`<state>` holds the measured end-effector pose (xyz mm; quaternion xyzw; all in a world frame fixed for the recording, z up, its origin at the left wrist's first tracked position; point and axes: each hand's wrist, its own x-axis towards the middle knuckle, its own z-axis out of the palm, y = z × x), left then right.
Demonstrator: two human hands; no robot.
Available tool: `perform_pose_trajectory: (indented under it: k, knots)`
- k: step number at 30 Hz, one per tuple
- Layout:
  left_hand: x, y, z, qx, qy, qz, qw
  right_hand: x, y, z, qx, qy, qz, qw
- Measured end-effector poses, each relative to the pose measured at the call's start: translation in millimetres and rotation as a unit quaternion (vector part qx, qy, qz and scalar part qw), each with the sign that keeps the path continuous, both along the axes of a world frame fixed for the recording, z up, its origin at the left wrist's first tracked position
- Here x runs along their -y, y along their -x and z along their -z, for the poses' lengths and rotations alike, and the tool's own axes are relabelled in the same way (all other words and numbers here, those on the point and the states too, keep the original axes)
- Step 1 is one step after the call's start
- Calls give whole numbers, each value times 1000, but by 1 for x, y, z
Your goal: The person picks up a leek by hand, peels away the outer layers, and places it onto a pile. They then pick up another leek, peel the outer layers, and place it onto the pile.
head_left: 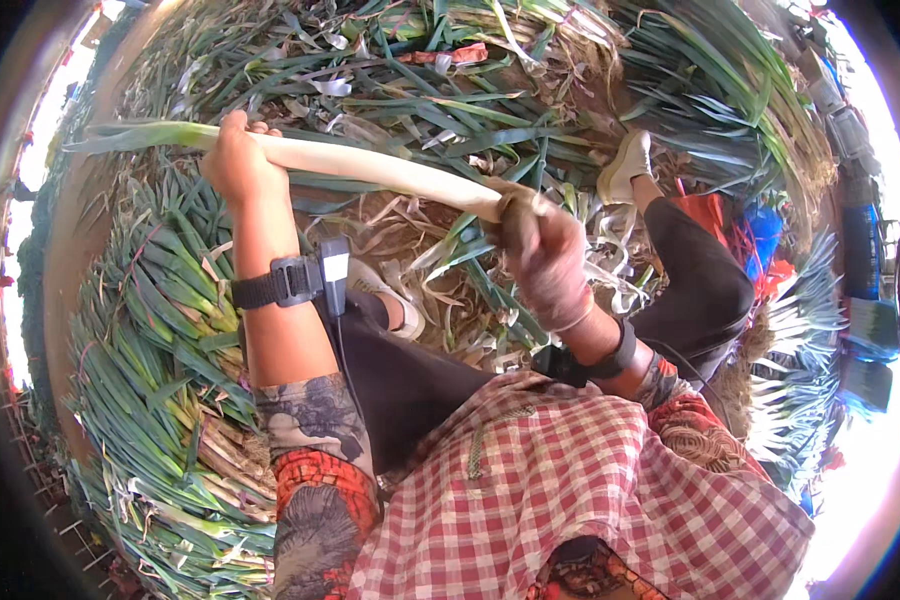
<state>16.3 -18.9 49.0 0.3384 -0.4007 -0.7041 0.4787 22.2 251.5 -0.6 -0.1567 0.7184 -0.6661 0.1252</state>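
A long leek (380, 166) with a thick white shank stretches across in front of me, its green leaves pointing left. My left hand (242, 160) is closed round it where white turns to green. Over at the root end, my right hand (545, 250) is curled against the shank. Motion blurs that hand, so the separate fingers are hard to make out; the fingertips look brown. A pale band circles the right wrist. Beneath the leek, loose green leaves and pale peelings (440, 255) litter the ground between my legs.
Piled leeks (160, 310) lie along my left side. Tied bundles (710, 80) rest at the far right, and white-stemmed leeks (795, 370) at my right. A red bag (705, 215) and a blue bag (763, 235) sit beside my right knee. Leaves cover the far ground.
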Motion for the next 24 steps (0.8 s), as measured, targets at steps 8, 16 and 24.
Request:
perform_pose_trajectory:
  k: [8,16,24]
  knots:
    - [-5,-14,-14,-131,36,98,986,-55,60,59,6,-307,-28,951]
    - [-57,-3,-9,-154,89,237,955,12,13,3,-63,36,-234,969]
    - [-37,-6,-23,-200,28,343,917,1,-11,11,-63,-300,-202,930]
